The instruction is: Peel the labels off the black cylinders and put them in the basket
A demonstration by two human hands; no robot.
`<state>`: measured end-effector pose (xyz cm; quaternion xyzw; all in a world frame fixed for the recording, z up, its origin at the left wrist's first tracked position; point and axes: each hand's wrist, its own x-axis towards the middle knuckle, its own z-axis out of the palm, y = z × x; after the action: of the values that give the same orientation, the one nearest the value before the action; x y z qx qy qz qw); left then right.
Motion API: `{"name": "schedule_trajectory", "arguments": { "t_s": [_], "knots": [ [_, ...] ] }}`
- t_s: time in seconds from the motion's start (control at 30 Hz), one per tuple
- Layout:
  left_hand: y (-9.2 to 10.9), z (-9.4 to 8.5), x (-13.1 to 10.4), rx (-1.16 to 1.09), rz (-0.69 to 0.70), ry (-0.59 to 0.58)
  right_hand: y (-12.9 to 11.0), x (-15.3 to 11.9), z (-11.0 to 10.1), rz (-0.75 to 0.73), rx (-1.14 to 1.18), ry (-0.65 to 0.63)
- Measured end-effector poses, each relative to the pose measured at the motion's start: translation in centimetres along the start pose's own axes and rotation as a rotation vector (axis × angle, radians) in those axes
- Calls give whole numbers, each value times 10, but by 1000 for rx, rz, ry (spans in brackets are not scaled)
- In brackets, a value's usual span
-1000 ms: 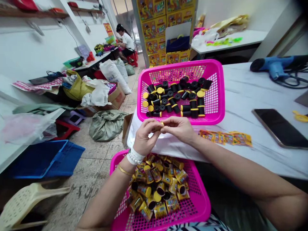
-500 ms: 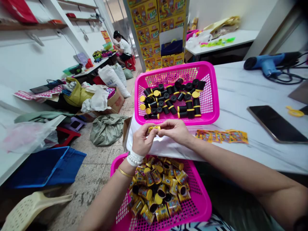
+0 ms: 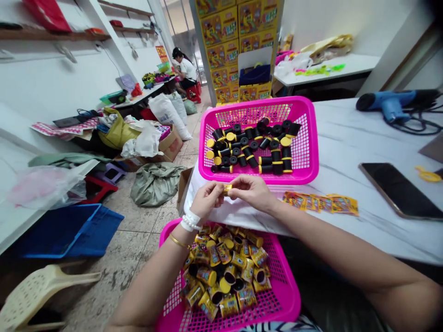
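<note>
My left hand (image 3: 208, 199) and my right hand (image 3: 254, 191) meet above the table's front edge, fingers pinched on a small yellow printed label sleeve (image 3: 227, 188). The fingers cover most of it. Just beyond stands a pink basket (image 3: 314, 152) of black canisters (image 3: 248, 157) with yellow caps. Below my hands, a second pink basket (image 3: 289, 281) holds many canisters wrapped in yellow printed labels (image 3: 228, 302). More flat labels (image 3: 321, 203) lie overlapped in a row on the table, to the right of my right hand.
A phone (image 3: 398, 190), a blue heat gun (image 3: 394, 103) with its cable and a yellow ring (image 3: 428, 174) lie on the right of the white table (image 3: 341, 143). Stacked yellow cartons (image 3: 221, 55) stand behind. At left are a blue crate (image 3: 69, 230) and a cream plastic chair (image 3: 38, 295). A person (image 3: 187, 69) sits far back.
My left hand has turned, its fingers now closer together on the sleeve. My right hand still pinches the other end. The whole view has shifted slightly.
</note>
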<state>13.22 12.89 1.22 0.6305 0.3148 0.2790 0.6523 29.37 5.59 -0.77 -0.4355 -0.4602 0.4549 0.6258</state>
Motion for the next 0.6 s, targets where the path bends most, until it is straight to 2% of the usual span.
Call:
{"name": "schedule_trajectory", "arguments": {
  "t_s": [0.1,0.17,0.33,0.47,0.53,0.6],
  "knots": [
    [2,-1,-6,-93,-202,3,-7,-2,-3,60,37,-204],
    [5,-1,-18,-152,-265,-26,-11,-5,-3,56,42,-243],
    [10,-3,-58,-355,-238,-146,-19,-18,9,-98,14,-241],
    [2,0,-87,-373,-255,-37,-19,-41,27,-190,-199,-298],
    [-4,3,-101,-437,-292,8,-14,-58,37,-254,-239,-239],
    [-11,6,-115,-498,-328,5,-7,-77,48,-309,-239,-153]
  ]
}}
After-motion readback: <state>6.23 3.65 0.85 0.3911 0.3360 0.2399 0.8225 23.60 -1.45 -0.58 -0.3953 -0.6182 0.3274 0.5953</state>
